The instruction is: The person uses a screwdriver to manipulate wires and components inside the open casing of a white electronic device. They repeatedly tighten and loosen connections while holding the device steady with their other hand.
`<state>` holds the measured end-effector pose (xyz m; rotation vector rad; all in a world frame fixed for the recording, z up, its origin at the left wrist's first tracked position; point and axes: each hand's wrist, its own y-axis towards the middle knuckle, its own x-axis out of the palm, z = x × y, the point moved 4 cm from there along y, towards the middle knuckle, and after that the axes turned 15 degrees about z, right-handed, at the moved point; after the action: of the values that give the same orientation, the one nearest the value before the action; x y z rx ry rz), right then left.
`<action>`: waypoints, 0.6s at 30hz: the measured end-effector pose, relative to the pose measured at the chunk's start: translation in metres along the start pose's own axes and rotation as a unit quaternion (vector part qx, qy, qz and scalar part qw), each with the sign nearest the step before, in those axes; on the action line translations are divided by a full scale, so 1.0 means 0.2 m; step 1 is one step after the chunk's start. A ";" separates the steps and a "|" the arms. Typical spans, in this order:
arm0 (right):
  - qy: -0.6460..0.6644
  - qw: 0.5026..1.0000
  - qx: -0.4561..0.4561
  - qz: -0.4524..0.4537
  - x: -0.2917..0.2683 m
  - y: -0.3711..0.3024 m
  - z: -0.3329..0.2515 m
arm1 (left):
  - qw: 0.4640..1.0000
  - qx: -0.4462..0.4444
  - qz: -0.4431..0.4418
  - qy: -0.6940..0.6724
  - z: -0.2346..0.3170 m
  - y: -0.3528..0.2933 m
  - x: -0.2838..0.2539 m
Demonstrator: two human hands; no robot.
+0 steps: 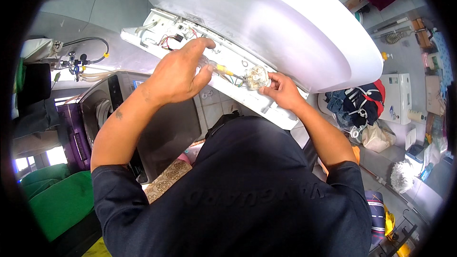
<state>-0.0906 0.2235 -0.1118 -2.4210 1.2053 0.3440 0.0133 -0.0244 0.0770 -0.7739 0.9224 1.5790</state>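
Observation:
My left hand (pixel 183 74) is closed round a screwdriver (pixel 223 70) with a yellow and clear handle. Its shaft points right, toward a small boxy part (pixel 257 77) of clear or whitish plastic with brownish marks; whether the tip touches it I cannot tell. The thumb and fingers of my right hand (pixel 284 91) pinch that part at its right side. Both hands are over a long, narrow white housing (pixel 271 103), open on top. Coloured wires (pixel 166 42) show at its left end, and more run beside the small part.
A large, curved white appliance body (pixel 285 28) rises behind the housing. To the left stands a dark washing machine (pixel 166 123), with a hose and valve (pixel 76 62) on the wall beyond. Clothes (pixel 357 104) are heaped at right near a white box (pixel 396 97).

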 end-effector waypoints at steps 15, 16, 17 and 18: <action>-0.011 1.000 -0.002 0.001 -0.01 0.00 -0.02 | 0.992 0.094 0.051 -0.068 0.00 -0.01 0.02; -0.012 1.000 -0.009 0.001 0.00 0.00 -0.01 | 0.997 0.045 0.024 -0.058 0.00 -0.01 0.02; -0.014 1.000 -0.015 0.003 0.00 0.01 0.01 | 0.999 -0.003 -0.004 -0.050 0.01 0.00 0.02; -0.015 1.000 -0.021 0.004 0.00 0.01 0.02 | 0.999 -0.033 -0.033 -0.009 0.02 0.01 0.02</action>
<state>-0.0922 0.2239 -0.1159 -2.4371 1.2064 0.4109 0.0097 -0.0196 0.0764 -0.8270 0.8283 1.5621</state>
